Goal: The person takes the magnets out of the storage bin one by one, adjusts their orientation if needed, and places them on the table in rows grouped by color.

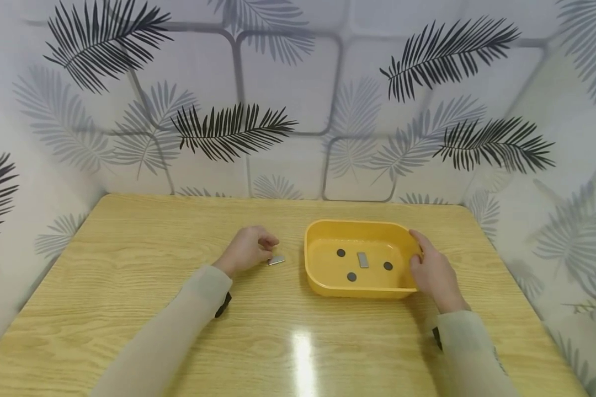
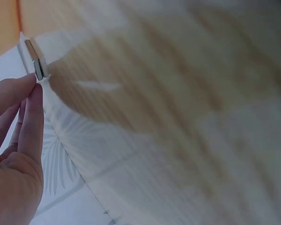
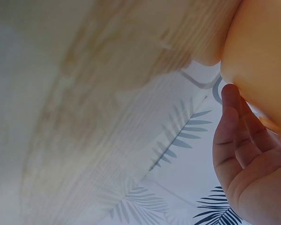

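Note:
At the left of the yellow plastic basin (image 1: 357,293), my left hand (image 1: 246,249) pinches a small flat silver rectangular piece (image 1: 276,260) between thumb and fingertips. The left wrist view shows that piece (image 2: 38,69) edge-on at the tips of the left hand (image 2: 21,136). My right hand (image 1: 436,274) grips the basin's right end at the rim. In the right wrist view the fingers of this hand (image 3: 248,150) lie against the outer wall (image 3: 257,51). On the basin's floor are a grey rectangular piece (image 1: 362,259) and dark round discs (image 1: 341,252), three of them.
The basin stands on a wood-grain table (image 1: 144,248). A pale wall covering (image 1: 288,82) with leaf prints rises behind the table's back edge and along both sides. Light glares off the table (image 1: 303,358) near the front.

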Demonstrator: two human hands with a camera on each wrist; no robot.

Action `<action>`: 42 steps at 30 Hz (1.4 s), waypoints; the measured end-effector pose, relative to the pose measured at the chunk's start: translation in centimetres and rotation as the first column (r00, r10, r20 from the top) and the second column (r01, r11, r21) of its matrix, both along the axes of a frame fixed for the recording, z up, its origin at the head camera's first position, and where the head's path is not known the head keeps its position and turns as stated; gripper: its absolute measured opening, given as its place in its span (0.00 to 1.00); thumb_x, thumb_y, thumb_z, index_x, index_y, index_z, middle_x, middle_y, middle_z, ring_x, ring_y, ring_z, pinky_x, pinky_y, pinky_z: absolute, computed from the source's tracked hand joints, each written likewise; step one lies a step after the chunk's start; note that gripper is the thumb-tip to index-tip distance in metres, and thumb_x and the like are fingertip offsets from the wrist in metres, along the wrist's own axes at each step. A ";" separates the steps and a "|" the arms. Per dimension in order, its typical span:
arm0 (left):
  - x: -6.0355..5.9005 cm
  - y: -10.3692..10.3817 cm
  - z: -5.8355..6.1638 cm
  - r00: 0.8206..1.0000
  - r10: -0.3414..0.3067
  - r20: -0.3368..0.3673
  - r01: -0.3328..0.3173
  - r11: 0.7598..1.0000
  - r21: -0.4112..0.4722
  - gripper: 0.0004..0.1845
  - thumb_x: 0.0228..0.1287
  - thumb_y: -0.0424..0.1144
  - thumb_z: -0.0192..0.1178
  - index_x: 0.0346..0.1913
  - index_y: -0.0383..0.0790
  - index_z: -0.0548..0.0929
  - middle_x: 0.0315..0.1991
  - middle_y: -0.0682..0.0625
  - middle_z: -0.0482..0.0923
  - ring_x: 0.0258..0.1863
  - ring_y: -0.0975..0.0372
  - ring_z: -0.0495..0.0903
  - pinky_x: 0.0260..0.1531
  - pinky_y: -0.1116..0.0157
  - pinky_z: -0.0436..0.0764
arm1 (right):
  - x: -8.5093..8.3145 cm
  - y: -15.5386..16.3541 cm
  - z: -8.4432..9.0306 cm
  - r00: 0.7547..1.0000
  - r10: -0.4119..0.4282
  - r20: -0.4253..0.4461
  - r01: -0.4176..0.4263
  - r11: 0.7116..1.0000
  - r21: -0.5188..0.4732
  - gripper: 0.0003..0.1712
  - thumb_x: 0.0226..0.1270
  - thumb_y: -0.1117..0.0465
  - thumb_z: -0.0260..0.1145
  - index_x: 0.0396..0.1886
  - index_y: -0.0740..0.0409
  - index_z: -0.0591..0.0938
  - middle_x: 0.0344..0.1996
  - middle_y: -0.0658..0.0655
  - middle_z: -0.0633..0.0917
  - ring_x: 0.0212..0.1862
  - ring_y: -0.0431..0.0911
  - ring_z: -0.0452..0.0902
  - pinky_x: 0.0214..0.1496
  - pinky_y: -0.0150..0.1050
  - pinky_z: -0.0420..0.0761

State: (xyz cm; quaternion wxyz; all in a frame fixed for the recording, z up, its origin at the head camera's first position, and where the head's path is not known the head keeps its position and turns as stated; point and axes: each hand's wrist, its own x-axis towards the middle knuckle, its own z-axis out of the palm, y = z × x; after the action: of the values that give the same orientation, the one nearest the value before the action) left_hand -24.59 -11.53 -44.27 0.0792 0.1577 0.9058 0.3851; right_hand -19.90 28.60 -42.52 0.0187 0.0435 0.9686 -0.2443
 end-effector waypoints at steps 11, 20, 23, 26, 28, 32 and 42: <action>0.1 0.1 -0.1 0.992 -0.104 -0.077 0.094 0.989 -0.116 0.15 0.62 0.34 0.72 0.51 0.33 0.89 0.45 0.44 0.86 0.44 0.56 0.85 0.50 0.61 0.86 | -0.1 0.3 -0.1 1.000 0.002 -0.004 -0.002 1.000 0.003 0.36 0.78 0.61 0.46 0.83 0.54 0.55 0.72 0.76 0.70 0.36 0.55 0.78 0.33 0.40 0.75; 0.1 0.3 -0.1 0.991 -0.134 -0.024 0.128 0.977 -0.168 0.14 0.63 0.34 0.73 0.51 0.35 0.89 0.44 0.45 0.87 0.43 0.59 0.84 0.50 0.61 0.86 | 0.0 0.1 0.1 1.000 0.004 -0.004 -0.004 1.000 0.000 0.35 0.78 0.61 0.46 0.83 0.54 0.56 0.71 0.76 0.70 0.37 0.56 0.78 0.33 0.39 0.75; 0.0 0.2 0.1 0.991 -0.132 0.003 0.131 0.976 -0.174 0.14 0.64 0.35 0.72 0.50 0.35 0.89 0.44 0.46 0.86 0.42 0.59 0.84 0.49 0.62 0.85 | 0.0 0.0 0.1 1.000 0.003 -0.001 -0.003 1.000 -0.004 0.35 0.78 0.61 0.46 0.83 0.54 0.56 0.71 0.76 0.71 0.34 0.54 0.77 0.31 0.38 0.74; -0.1 0.1 0.1 0.991 -0.134 0.023 0.136 0.975 -0.176 0.12 0.65 0.36 0.71 0.49 0.36 0.90 0.43 0.46 0.86 0.41 0.60 0.83 0.48 0.62 0.85 | 0.1 0.1 0.1 1.000 0.005 -0.005 -0.005 1.000 -0.008 0.35 0.78 0.61 0.45 0.83 0.54 0.56 0.70 0.77 0.71 0.31 0.52 0.76 0.30 0.38 0.73; -0.2 0.1 0.1 0.990 -0.140 0.024 0.142 0.973 -0.180 0.11 0.66 0.37 0.71 0.48 0.37 0.90 0.42 0.46 0.85 0.40 0.60 0.82 0.47 0.62 0.85 | 0.1 0.1 0.1 1.000 0.010 -0.014 -0.010 1.000 -0.005 0.35 0.78 0.62 0.45 0.83 0.55 0.56 0.70 0.77 0.72 0.32 0.52 0.76 0.31 0.39 0.74; -0.3 0.2 0.2 0.990 -0.140 0.021 0.141 0.974 -0.175 0.09 0.66 0.37 0.71 0.46 0.39 0.91 0.41 0.47 0.85 0.39 0.61 0.81 0.46 0.63 0.84 | 0.1 0.2 0.2 1.000 0.013 -0.022 -0.014 1.000 -0.005 0.35 0.78 0.62 0.45 0.83 0.55 0.57 0.70 0.77 0.72 0.33 0.53 0.76 0.33 0.39 0.74; -0.6 0.6 0.2 0.988 -0.156 0.007 0.155 0.973 -0.173 0.09 0.66 0.36 0.70 0.47 0.38 0.91 0.41 0.47 0.84 0.40 0.60 0.81 0.47 0.63 0.84 | 0.1 0.2 0.2 1.000 0.010 -0.009 -0.010 1.000 -0.020 0.35 0.78 0.62 0.46 0.83 0.54 0.56 0.70 0.77 0.71 0.31 0.52 0.75 0.32 0.39 0.74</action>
State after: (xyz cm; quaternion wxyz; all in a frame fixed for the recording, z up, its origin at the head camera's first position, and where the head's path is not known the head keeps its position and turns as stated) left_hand -25.20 -10.92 -44.10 0.1194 0.2220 0.9210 0.2969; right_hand -19.84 28.84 -42.36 0.0158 0.0375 0.9663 -0.2541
